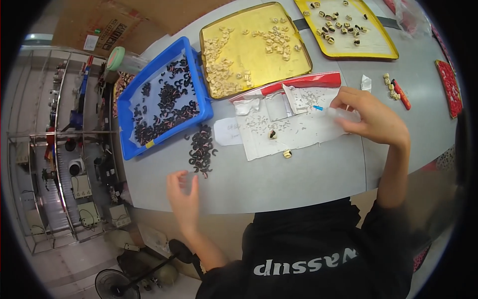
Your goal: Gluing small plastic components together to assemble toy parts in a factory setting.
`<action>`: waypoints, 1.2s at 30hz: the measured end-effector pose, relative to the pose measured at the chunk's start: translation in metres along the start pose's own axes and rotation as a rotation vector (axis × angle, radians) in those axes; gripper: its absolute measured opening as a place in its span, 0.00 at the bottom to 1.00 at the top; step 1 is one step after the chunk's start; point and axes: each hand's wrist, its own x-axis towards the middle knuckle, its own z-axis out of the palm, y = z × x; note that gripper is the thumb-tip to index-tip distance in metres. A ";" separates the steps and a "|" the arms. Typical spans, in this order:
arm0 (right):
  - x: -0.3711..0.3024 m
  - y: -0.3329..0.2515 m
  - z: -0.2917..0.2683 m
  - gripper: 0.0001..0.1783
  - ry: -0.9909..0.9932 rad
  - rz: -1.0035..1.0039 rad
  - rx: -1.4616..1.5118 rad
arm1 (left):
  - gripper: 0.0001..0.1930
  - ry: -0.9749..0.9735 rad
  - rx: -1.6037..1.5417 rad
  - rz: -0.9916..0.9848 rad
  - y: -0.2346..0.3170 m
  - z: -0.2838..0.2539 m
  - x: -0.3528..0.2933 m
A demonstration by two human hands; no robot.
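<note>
right hand [374, 117]: gripping clear dropper bottle [338, 113] | left hand [183, 192]: fingers loose, near dark curved pieces [201, 149]

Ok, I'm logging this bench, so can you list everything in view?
table: one, grey, centre
blue tray: one, holds dark curved pieces, left
loose dark pieces: small pile, beside blue tray
yellow trays: two, top, holding small beige and dark parts
white paper sheet: one, centre, strewn with tiny bits
red pen-like stick: one, right
tape roll: one, pale green, top left
floor fan: one, black, bottom left
left hand: at table's near edge, fingers spread
right hand: holds clear squeeze bottle with blue tip
</note>
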 end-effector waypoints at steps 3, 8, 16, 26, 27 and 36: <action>0.003 -0.003 -0.004 0.10 0.009 -0.012 0.102 | 0.11 0.072 -0.021 -0.234 0.009 0.024 -0.020; 0.007 -0.003 -0.001 0.10 0.164 -0.062 0.330 | 0.06 0.180 -0.014 -0.108 0.009 0.043 -0.023; 0.019 -0.005 0.006 0.23 0.413 0.007 1.294 | 0.04 0.136 -0.075 -0.126 0.010 0.037 -0.025; 0.031 0.003 0.023 0.21 0.427 0.029 1.472 | 0.06 0.030 -0.844 -0.172 0.037 0.047 -0.002; 0.031 0.003 0.024 0.21 0.428 0.030 1.462 | 0.06 -0.057 -0.976 -0.222 0.048 0.048 0.006; 0.027 0.006 0.034 0.15 0.380 0.039 1.391 | 0.10 -0.554 -1.113 0.131 0.133 0.096 0.024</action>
